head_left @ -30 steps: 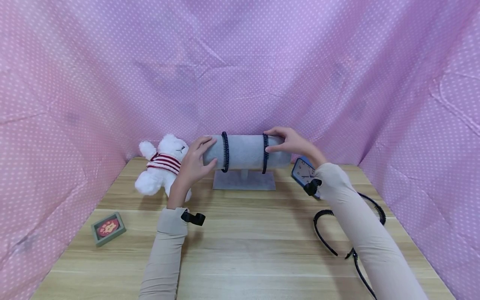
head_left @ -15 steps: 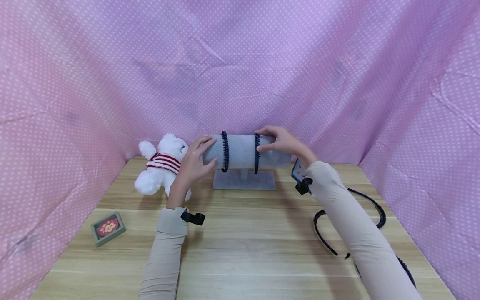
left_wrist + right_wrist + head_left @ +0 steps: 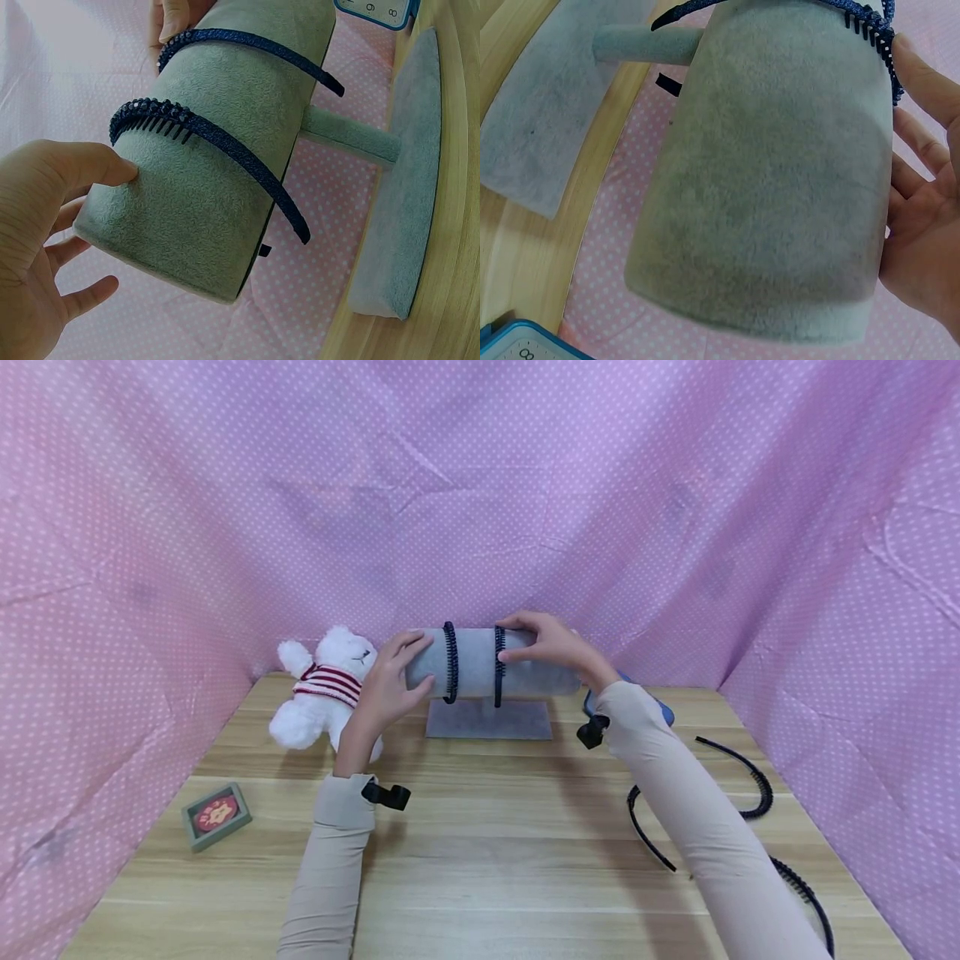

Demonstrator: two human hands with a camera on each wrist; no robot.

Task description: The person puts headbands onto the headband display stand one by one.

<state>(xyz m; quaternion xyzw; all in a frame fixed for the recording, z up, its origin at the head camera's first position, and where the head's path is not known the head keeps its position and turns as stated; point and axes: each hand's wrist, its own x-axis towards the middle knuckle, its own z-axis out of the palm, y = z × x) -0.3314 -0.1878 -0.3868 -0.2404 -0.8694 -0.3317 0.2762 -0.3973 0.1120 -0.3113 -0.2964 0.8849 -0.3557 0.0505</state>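
A grey plush headband stand stands at the table's back, its thick roll lying level on a post and flat base. Two dark navy toothed headbands straddle the roll. My left hand holds the roll's left end, thumb in front and fingers over the top. Beside it sits the left headband, apart from my fingers. With thumb and forefinger, my right hand pinches the other headband near mid-roll. In the left wrist view, beads and comb teeth show on the nearer headband.
Behind my right forearm lie a blue-framed clock and more dark headbands, partly hidden. A white plush toy in a striped shirt lies left of the stand. A small green-framed plaque lies at front left. Pink dotted cloth hangs behind.
My right hand has slid its headband leftward along the roll, closer to the other headband. My right forearm shifted left too, covering more of the clock. My left hand has stayed put.
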